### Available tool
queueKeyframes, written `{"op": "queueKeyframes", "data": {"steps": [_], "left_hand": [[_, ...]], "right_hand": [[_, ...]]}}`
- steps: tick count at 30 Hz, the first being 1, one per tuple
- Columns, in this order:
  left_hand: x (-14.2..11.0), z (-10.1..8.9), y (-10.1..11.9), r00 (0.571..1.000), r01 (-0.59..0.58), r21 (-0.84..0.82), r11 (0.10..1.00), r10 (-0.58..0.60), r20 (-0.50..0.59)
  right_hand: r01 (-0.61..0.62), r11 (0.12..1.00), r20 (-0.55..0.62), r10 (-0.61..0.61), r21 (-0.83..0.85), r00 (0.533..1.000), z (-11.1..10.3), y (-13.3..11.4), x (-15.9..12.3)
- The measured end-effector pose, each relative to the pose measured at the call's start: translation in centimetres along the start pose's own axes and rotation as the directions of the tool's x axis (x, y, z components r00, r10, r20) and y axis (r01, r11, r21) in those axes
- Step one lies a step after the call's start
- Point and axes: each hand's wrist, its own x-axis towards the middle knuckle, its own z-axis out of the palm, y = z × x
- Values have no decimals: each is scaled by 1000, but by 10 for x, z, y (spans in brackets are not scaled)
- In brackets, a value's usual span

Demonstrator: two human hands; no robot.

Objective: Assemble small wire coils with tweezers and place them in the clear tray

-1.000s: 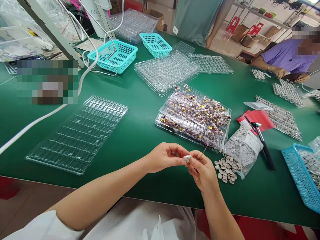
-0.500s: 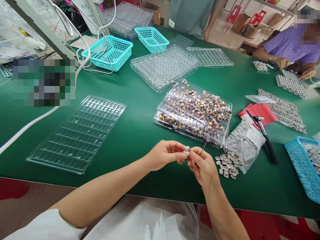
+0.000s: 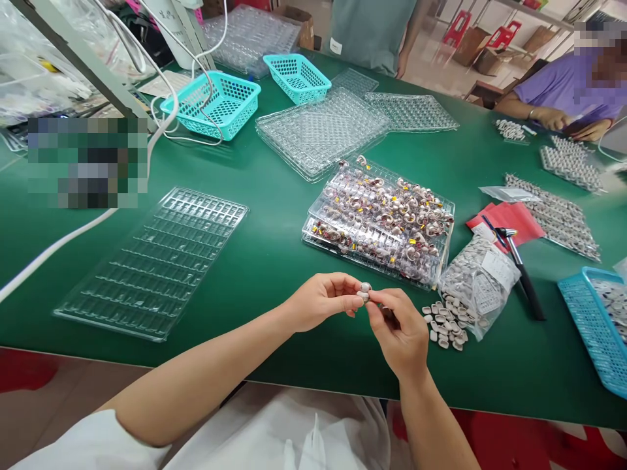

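My left hand [image 3: 321,300] and my right hand [image 3: 399,329] meet above the green table [image 3: 274,254], near its front edge. Both pinch a small pale oval part [image 3: 364,291] between their fingertips. Just right of my right hand lies a loose heap of similar small white parts [image 3: 443,323] spilling from a clear bag [image 3: 477,281]. Behind my hands stands a stack of clear trays filled with wound parts [image 3: 382,219]. An empty clear compartment tray [image 3: 154,261] lies to the left.
Teal baskets [image 3: 213,104] and stacked empty clear trays [image 3: 318,130] sit at the back. A white cable [image 3: 73,235] crosses the left side. Black-handled tool [image 3: 522,274], red packet [image 3: 509,219] and blue basket [image 3: 595,326] lie right. Another person's hands [image 3: 556,121] work at far right; someone stands behind.
The thin metal tool seen by my right hand earlier no longer shows. My right fingers have closed in on the small part from the right; both hands stay in place.
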Motion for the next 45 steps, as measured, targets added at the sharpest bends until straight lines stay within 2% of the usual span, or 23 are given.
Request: {"op": "queueKeyframes", "data": {"steps": [5, 9, 18, 21, 26, 28, 31, 33, 35, 41, 45], "left_hand": [[-2, 4, 2, 1000, 17, -1, 1000, -17, -21], [-3, 5, 4, 1000, 4, 68, 998, -2, -23], [-6, 1, 9, 998, -57, 282, 958, 62, -6], [-6, 0, 8, 999, -50, 322, 946, 50, 7], [-3, 1, 1, 998, -53, 289, 956, 60, -16], [-3, 2, 1, 996, -69, 361, 930, 86, -32], [-5, 4, 6, 991, -109, 534, 838, 135, -9], [-7, 4, 9, 984, -149, 624, 767, 174, 22], [-9, 3, 9, 977, -181, 678, 713, 210, 40], [-9, 4, -1, 942, -246, 741, 625, 333, 32], [-8, 4, -4, 933, -283, 723, 630, 355, 57]], "right_hand": [[-17, 999, 13, 18, -31, 1000, -2, 2, 1], [-27, 998, 40, 30, -59, 999, -2, 0, 2], [152, 970, 67, -142, -190, 988, -4, 8, 4], [163, 966, 86, -149, -201, 985, -5, 10, 4], [146, 973, 81, -133, -180, 988, -2, 10, 3], [91, 986, 79, -81, -136, 994, -2, 9, 4], [20, 994, 152, -4, -103, 988, -2, 8, 5], [15, 995, 201, 5, -96, 980, -3, 8, 6], [20, 996, 199, -3, -83, 980, -3, 9, 6], [-48, 994, 110, 58, -97, 992, 0, 8, 5], [-69, 991, 99, 81, -115, 992, 0, 4, 7]]}}
